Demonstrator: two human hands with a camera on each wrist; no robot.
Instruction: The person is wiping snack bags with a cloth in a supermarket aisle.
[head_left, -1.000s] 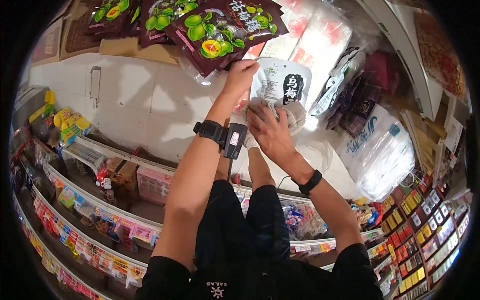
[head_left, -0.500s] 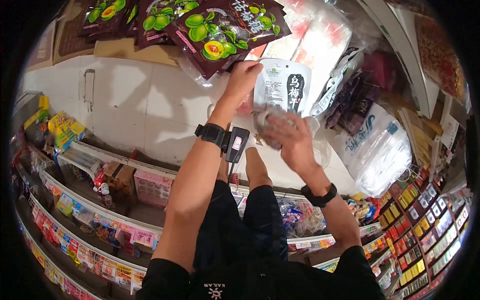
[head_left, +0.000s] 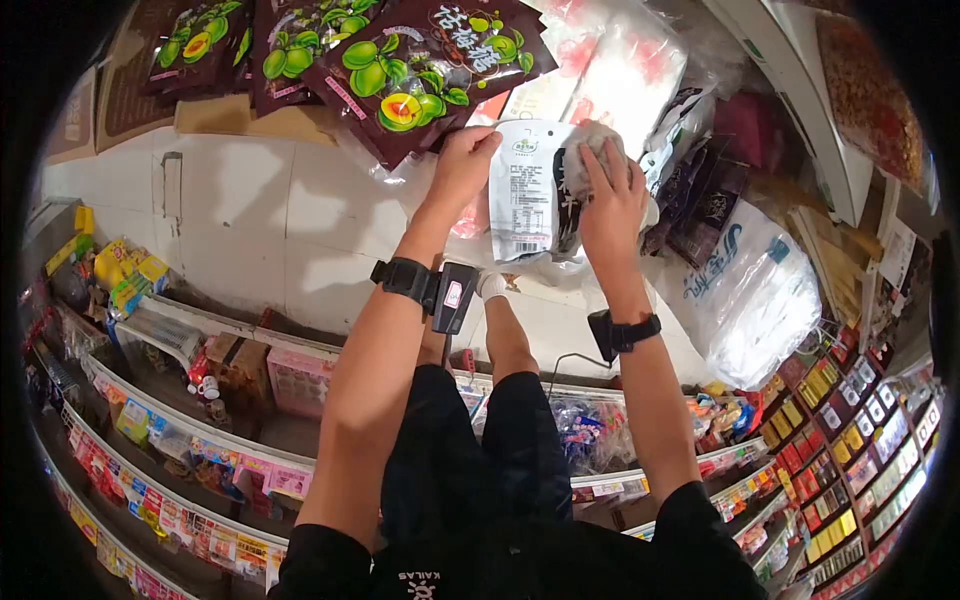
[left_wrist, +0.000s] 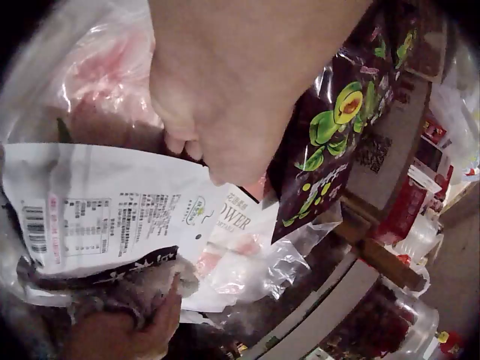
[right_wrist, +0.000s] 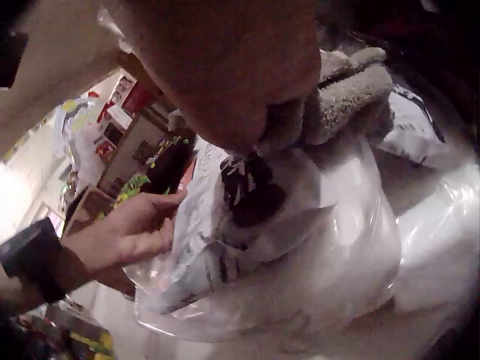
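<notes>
My left hand (head_left: 462, 175) pinches the upper left edge of a white snack pouch (head_left: 522, 205), which has black and white Chinese lettering and small printed text. In the left wrist view a barcode shows on the pouch (left_wrist: 97, 206). My right hand (head_left: 614, 222) grips a bunched grey cloth (head_left: 600, 148) and holds it against the upper right part of the pouch, covering some of the lettering. The right wrist view shows the cloth's (right_wrist: 349, 101) fuzzy folds under the fingers.
Dark plum candy bags (head_left: 420, 75) lie at the back left on cardboard. Clear-wrapped packs with a pink pattern (head_left: 635, 70) lie behind the pouch. A white plastic bag bundle (head_left: 760, 310) sits at the right. Stocked shelves (head_left: 190, 430) stand below the counter.
My right hand has moved the cloth from the pouch's lower part up to its upper right side. The lower printed panel is now uncovered. My left hand keeps its hold on the edge.
</notes>
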